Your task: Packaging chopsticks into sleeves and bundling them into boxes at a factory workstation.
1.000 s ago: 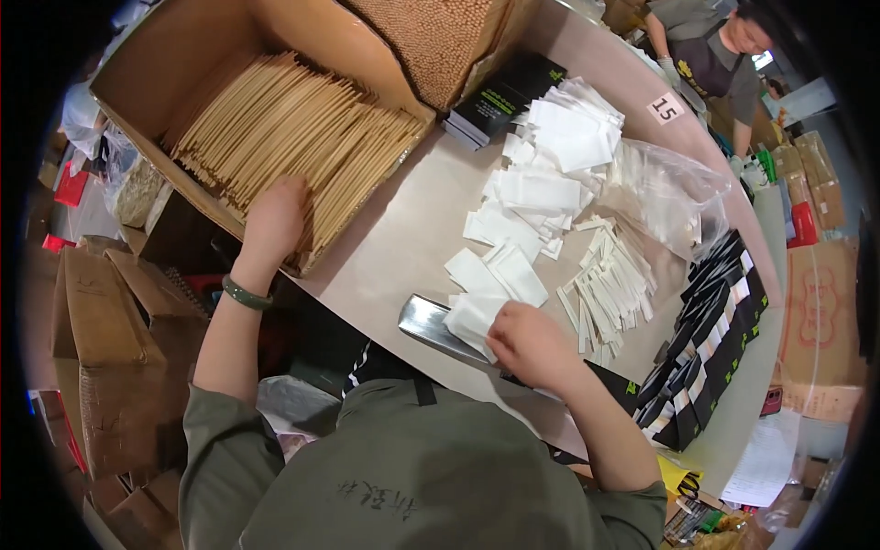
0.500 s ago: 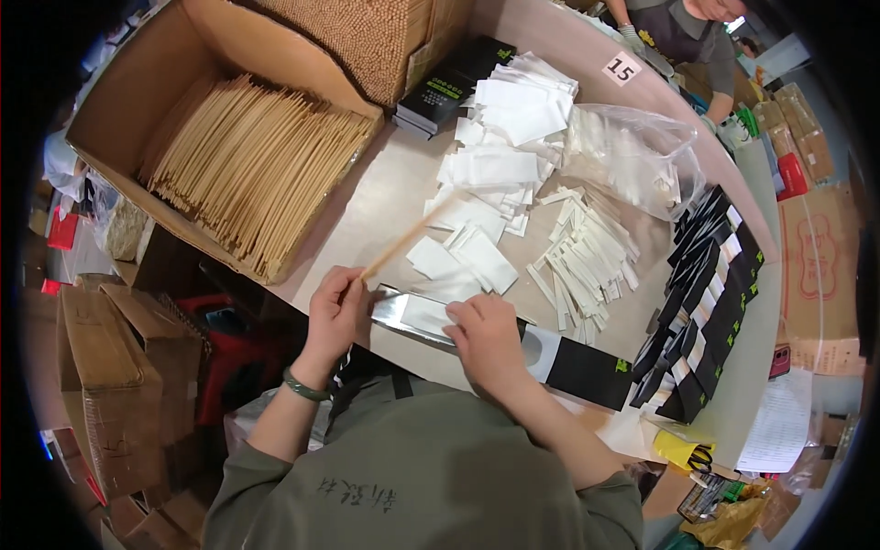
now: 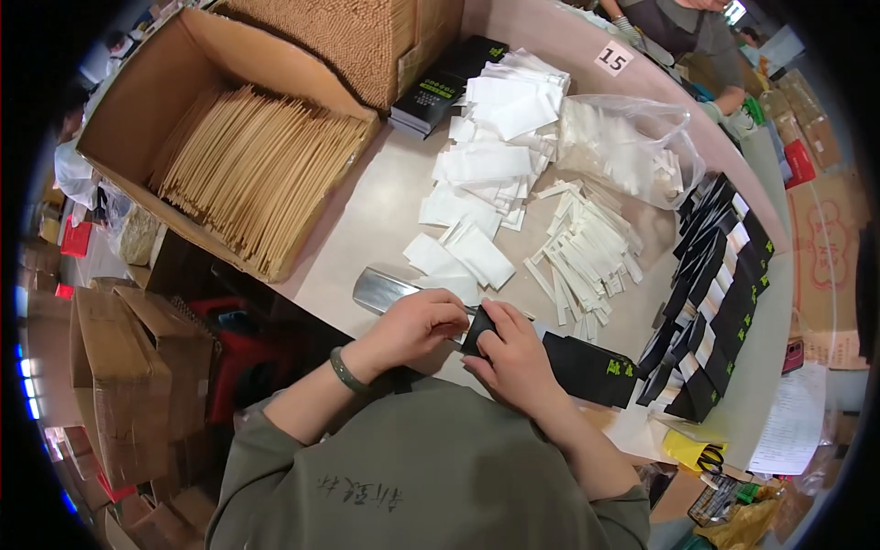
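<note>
A: Start from the metal tray [image 3: 383,289] at the near edge of the desk [image 3: 371,215]. What lies left of it?

B: Up and to the left of the tray stands the open cardboard box [image 3: 137,119] full of pale wooden sticks [image 3: 252,170]. Nothing there is being touched.

A: And at the tray itself?

B: The left hand [image 3: 414,327] rests just right of the tray, fingers curled together and pinched at the mouth of the small black sleeve [image 3: 478,332]. Whether a stick is in that grip cannot be told; the fingers hide it.

A: So the sleeve sits where?

B: Just right of the tray, between both hands, low over the desk edge. The right hand [image 3: 515,357] is clamped on it, thumb on top and fingers beneath.

A: How would the person do this well?

B: Probably by keeping the sleeve's mouth pointed toward the left hand and the right grip light, so the opening is not squashed flat. A squeezed mouth would likely snag whatever goes in.

A: Further right of the tray?

B: Loose white paper packets [image 3: 463,252], then folded white strips [image 3: 587,257], and furthest right a row of finished black sleeves [image 3: 720,293].
</note>
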`<state>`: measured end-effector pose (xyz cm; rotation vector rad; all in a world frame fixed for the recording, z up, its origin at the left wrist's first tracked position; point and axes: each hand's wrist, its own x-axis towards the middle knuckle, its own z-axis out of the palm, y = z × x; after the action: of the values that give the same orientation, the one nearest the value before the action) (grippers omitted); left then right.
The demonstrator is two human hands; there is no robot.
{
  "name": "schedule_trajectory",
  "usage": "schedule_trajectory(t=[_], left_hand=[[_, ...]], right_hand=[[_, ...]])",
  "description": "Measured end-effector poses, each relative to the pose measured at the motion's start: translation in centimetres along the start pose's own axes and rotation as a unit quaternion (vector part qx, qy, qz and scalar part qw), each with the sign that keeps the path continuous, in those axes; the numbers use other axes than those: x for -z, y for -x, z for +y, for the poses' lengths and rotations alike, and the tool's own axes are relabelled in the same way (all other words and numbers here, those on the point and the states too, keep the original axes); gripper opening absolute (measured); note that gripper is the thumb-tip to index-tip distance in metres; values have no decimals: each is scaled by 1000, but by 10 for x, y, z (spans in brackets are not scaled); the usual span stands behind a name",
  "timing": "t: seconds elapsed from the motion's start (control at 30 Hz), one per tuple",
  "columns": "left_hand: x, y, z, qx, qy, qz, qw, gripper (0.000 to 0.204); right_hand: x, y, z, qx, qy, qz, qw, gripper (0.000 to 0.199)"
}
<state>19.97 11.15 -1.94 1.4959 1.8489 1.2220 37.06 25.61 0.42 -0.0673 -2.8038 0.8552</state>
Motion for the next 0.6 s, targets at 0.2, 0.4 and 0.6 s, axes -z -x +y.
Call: schedule_trajectory(t=[0.2, 0.4, 0.6], left_hand=[[-8, -1, -1, 147, -55, 139, 978, 15], [-9, 5, 43, 38, -14, 36, 999, 64], [24, 24, -1, -11, -331, -78, 940, 62]], right_hand=[[5, 1, 9, -31, 34, -1, 999, 35], [6, 9, -1, -16, 12, 44, 999, 37], [25, -5, -1, 80, -20, -21, 996, 8]])
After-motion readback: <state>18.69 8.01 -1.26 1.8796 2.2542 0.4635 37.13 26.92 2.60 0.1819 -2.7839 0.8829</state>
